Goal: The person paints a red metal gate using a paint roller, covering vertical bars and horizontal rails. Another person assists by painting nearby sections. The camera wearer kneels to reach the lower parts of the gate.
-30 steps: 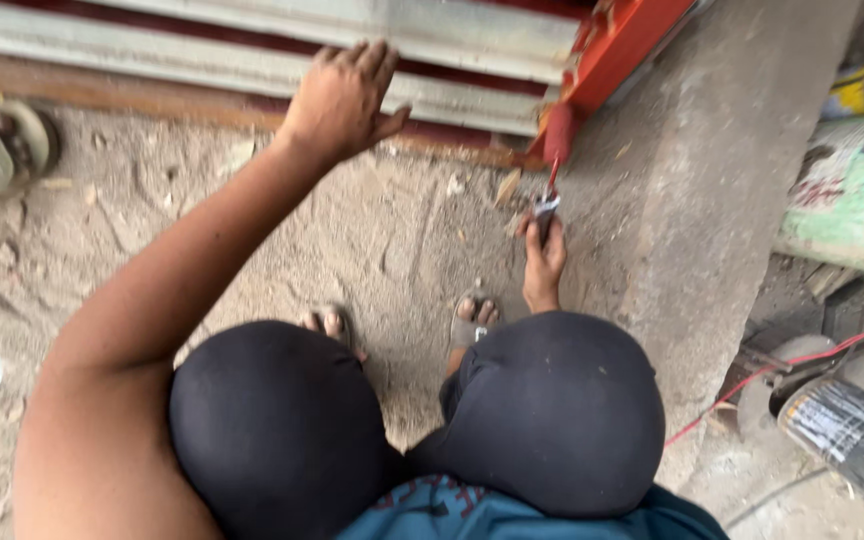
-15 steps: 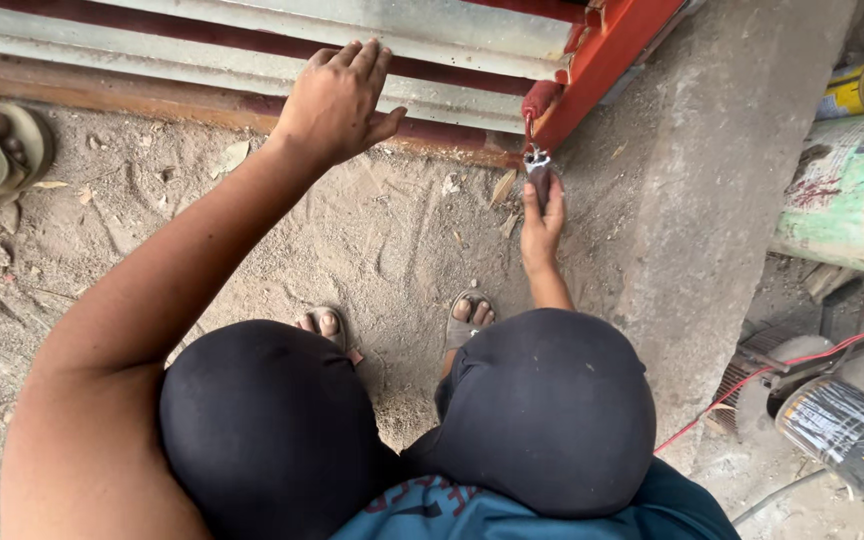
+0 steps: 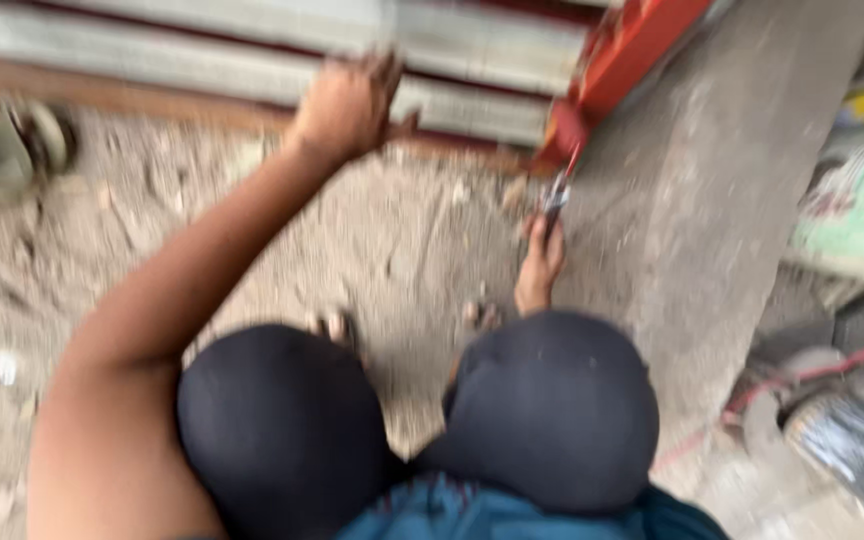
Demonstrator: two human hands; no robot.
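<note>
Blurry frame. Right hand (image 3: 540,268), center-right, gripped a small brush (image 3: 556,193), probably red-tipped, touching the red frame (image 3: 620,62). Left hand (image 3: 347,103), upper center, spread open on the metal rail (image 3: 472,105).

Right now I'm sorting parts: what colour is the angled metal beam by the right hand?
Orange-red, clearest in the head view.

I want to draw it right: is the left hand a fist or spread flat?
Spread. The left hand lies with fingers out against the grey metal sheet; the blur hides finer detail. The right hand holds a small tool.
</note>
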